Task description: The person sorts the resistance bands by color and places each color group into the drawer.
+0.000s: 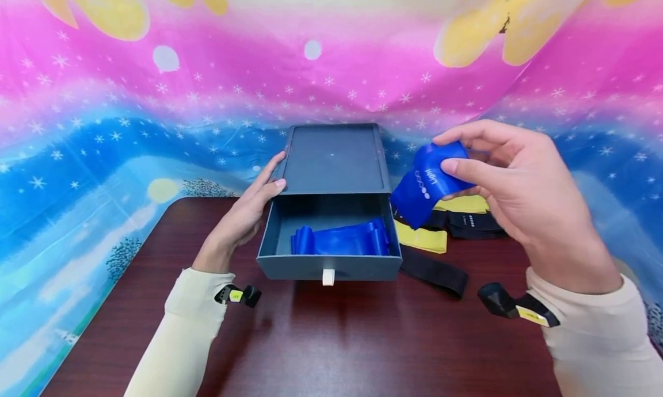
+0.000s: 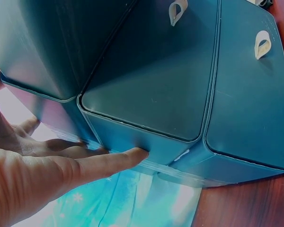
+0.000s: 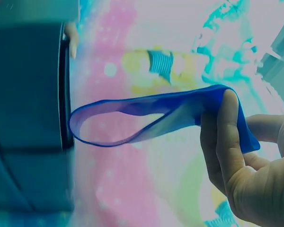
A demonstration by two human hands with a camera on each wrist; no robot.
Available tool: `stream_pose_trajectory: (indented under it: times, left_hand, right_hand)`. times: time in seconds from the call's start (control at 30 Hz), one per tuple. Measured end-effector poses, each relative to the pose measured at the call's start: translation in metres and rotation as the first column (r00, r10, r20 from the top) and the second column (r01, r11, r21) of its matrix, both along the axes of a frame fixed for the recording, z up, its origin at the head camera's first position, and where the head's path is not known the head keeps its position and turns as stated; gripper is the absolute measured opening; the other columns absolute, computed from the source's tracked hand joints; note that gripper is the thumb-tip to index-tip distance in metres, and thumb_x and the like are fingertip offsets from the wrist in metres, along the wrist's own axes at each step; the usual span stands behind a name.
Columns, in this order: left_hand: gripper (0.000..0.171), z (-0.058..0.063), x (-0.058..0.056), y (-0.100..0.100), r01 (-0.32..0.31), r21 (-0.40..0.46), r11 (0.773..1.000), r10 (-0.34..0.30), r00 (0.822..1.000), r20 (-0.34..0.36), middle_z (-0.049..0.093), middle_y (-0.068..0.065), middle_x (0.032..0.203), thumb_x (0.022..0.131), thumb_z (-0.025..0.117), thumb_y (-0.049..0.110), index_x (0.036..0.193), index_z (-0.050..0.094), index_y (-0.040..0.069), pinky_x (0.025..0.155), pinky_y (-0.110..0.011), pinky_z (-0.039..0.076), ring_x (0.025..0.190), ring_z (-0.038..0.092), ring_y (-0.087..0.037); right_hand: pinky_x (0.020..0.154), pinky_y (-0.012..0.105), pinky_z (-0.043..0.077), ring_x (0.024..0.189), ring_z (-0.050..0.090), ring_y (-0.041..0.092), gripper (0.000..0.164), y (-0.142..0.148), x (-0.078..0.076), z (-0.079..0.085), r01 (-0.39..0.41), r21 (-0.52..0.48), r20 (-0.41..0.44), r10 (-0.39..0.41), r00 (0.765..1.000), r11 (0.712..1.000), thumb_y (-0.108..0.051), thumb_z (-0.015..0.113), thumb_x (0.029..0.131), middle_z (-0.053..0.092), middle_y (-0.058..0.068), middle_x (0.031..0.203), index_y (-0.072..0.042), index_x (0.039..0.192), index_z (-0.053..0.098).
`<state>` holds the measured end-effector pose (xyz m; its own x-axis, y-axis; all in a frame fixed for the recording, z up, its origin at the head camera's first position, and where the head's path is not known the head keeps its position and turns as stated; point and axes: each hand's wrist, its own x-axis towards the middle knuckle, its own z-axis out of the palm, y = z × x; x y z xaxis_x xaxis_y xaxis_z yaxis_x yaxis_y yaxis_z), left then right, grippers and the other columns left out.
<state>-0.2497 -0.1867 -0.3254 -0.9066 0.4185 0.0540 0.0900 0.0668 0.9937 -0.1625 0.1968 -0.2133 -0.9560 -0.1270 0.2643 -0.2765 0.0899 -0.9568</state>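
Note:
A dark grey drawer unit (image 1: 334, 161) stands on the table, its top drawer (image 1: 290, 267) pulled out. Folded blue resistance bands (image 1: 342, 240) lie inside that drawer. My left hand (image 1: 246, 213) rests along the unit's left side, with straight fingers against the wall in the left wrist view. To the right of the unit, my right hand (image 1: 538, 184) pinches another blue resistance band (image 1: 425, 181) between thumb and fingers. That band is printed "Light" and dangles toward the drawer's right edge; the right wrist view shows it as a long open loop (image 3: 132, 101).
Yellow bands (image 1: 432, 241) and black bands (image 1: 476, 223) lie on the table right of the unit, partly behind my right hand. One black strip (image 1: 437, 273) lies nearer. Lower drawers have pale pull loops (image 2: 262, 45). A patterned cloth (image 1: 331, 69) hangs behind the table.

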Motion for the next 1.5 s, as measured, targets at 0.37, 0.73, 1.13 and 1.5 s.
stream_pose_trajectory:
  times: [0.37,0.73,1.13,1.5]
  left_hand:
    - [0.063,0.000,0.000,-0.001,-0.004,-0.011,1.000,0.004,1.000,0.003,0.022,-0.008,0.170,0.112,0.042,0.042,0.165,0.009,0.052,0.101,-0.048,0.054,0.147,0.042,-0.038]
    - [0.063,-0.001,-0.001,-0.001,-0.006,-0.009,1.000,0.006,1.000,0.003,0.020,-0.006,0.171,0.112,0.041,0.041,0.165,0.008,0.050,0.101,-0.044,0.053,0.149,0.040,-0.036]
    - [0.062,0.000,0.000,0.001,-0.015,-0.003,1.000,0.015,1.000,0.004,0.016,-0.004,0.174,0.113,0.039,0.039,0.166,0.009,0.049,0.102,-0.035,0.052,0.151,0.039,-0.034]
    - [0.063,0.000,-0.001,0.001,-0.010,0.001,1.000,0.010,1.000,0.007,0.022,-0.009,0.171,0.112,0.042,0.043,0.166,0.008,0.049,0.096,-0.029,0.055,0.149,0.041,-0.036]
  right_hand:
    - [0.083,0.032,0.063,0.120,0.061,0.034,0.031,-0.058,0.020,-0.003,-0.055,0.074,0.001,0.055,0.998,0.996,-0.015,0.071,0.101,0.063,0.008,0.137,-0.011,0.132,0.069]
    - [0.083,0.045,0.063,0.119,0.065,0.032,0.032,-0.105,0.023,-0.012,-0.181,0.021,0.069,0.179,0.981,0.983,-0.002,0.065,0.102,0.063,0.007,0.135,-0.008,0.133,0.066]
    - [0.084,0.048,0.063,0.121,0.067,0.030,0.032,-0.141,0.022,-0.014,-0.275,-0.082,0.069,0.281,0.957,0.958,0.002,0.062,0.102,0.062,0.014,0.131,-0.003,0.134,0.063]
    - [0.082,0.043,0.064,0.117,0.070,0.029,0.028,-0.131,0.006,-0.029,-0.235,0.111,0.125,0.221,0.967,0.966,0.001,0.064,0.102,0.062,0.013,0.133,-0.006,0.129,0.066]
